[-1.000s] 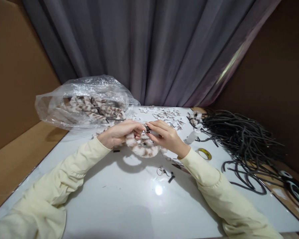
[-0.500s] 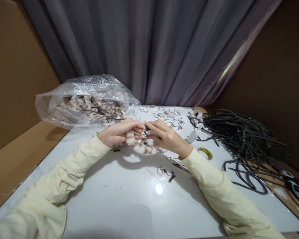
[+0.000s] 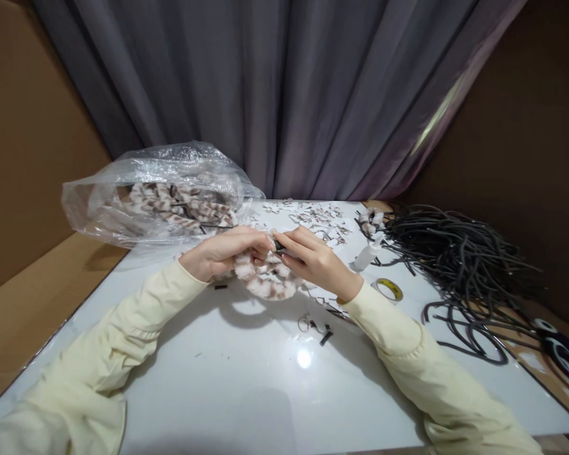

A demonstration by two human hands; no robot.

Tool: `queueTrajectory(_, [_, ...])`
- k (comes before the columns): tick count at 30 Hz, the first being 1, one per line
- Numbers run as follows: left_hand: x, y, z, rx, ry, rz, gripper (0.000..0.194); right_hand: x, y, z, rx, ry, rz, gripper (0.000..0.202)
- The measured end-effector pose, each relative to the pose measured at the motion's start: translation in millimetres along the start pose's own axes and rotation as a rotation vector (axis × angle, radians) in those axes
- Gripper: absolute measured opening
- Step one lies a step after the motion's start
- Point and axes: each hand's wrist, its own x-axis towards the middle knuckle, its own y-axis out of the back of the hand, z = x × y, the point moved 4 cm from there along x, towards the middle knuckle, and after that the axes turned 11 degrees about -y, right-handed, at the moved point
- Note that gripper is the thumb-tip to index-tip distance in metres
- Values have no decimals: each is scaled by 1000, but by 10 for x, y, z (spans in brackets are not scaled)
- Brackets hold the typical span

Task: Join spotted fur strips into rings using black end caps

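A fluffy white-and-brown plush ring (image 3: 269, 287) hangs between my hands, above the white table. My left hand (image 3: 222, 251) is closed on its upper left part, fingers curled inward. Fingertips of my right hand (image 3: 315, 258) pinch a small dark piece of black cord or tube (image 3: 279, 245) at the top of the ring, right against the left fingertips. How that piece joins the plush is hidden by the fingers. Below, a metal key ring with a clasp (image 3: 304, 324) lies near a short black strip (image 3: 326, 337).
A clear plastic bag (image 3: 99, 208) of plush rings stands at the back left. Small metal clasps (image 3: 317, 218) are scattered behind my hands. To the right are a white bottle (image 3: 366, 256), a yellow tape roll (image 3: 389, 289), a heap of black cords (image 3: 455, 259) and scissors (image 3: 562, 354).
The plush ring has shifted slightly left and down, and its central opening shows more. Both hands stay together, with a small change in the fingers at the dark piece.
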Motion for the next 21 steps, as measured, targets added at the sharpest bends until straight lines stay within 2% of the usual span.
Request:
queueTrajectory(12, [17,17,14,167,-106,-50,25,31,39,4,118,-1,-35,30])
queueTrajectory(16, [7,24,16,224,-142,-22,23,36,43,25,161,-34,-44,29])
queueTrajectory(21, [-46,6,71,435,-231,14,16,61,68,19,257,-113,-19,20])
